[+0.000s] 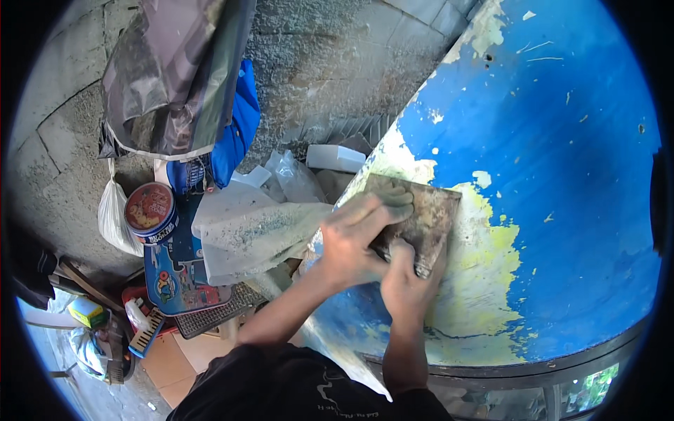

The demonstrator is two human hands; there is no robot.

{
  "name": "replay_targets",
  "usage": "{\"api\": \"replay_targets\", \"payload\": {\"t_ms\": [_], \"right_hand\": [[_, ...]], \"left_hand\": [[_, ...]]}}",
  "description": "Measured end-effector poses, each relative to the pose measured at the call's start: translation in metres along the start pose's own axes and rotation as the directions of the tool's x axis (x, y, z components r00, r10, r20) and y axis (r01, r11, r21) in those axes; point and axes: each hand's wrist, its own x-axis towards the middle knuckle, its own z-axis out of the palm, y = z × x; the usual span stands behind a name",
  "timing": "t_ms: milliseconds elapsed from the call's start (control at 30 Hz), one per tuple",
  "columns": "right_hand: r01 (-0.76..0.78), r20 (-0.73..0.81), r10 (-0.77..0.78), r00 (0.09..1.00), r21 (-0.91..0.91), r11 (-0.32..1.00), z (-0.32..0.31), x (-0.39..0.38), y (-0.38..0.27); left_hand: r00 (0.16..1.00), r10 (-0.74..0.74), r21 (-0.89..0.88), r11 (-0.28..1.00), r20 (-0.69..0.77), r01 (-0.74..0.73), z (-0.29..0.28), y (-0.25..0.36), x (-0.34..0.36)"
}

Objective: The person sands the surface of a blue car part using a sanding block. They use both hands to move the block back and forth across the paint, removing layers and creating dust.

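Observation:
A flat, worn brown-grey rectangular plate (430,214) lies against a large blue-painted panel (576,189); its exact kind I cannot make out. My left hand (358,235) grips its left side, fingers curled over the upper face. At the lower edge my right hand (411,281) holds it, thumb on top and the other fingers mostly hidden along the right side. Around the plate, the panel shows a bare patch (484,309) of whitish and yellow-green with ragged blue edges.
Left of the panel are a translucent plastic sheet (260,231), a round tin (150,209), a blue decorated case (175,281), a white bag (116,217) and a toy keyboard (146,337). A dark plastic cover (168,77) hangs before the block wall (316,63). Windows (491,405) run below the panel.

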Motion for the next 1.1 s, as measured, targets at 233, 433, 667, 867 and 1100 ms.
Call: {"api": "replay_targets", "payload": {"t_ms": [233,433,667,867,1100], "right_hand": [[-0.323,0.082,0.315,0.946,0.118,0.939,-0.004,-0.002,-0.005],[-0.238,0.168,0.243,0.955,-0.046,0.97,-0.002,0.016,-0.021],[-0.532,0.301,0.552,0.778,-0.151,0.833,-0.004,0.035,-0.027],[-0.198,0.082,0.184,0.98,0.242,0.95,0.011,0.019,0.002],[-0.206,-0.154,0.292,0.944,0.414,0.886,0.013,-0.002,-0.018]], "left_hand": [[1.0,0.025,0.126,0.992,-0.019,-0.022,-0.001,-0.012,0.01],[0.991,-0.101,0.074,0.991,-0.087,0.107,-0.007,-0.005,0.019],[0.986,-0.099,0.076,0.991,-0.132,0.11,-0.004,-0.009,0.028],[0.996,0.05,0.127,0.991,-0.076,-0.04,0.001,-0.018,0.021],[0.998,0.032,0.066,0.997,-0.053,-0.028,0.003,0.003,0.001]]}}
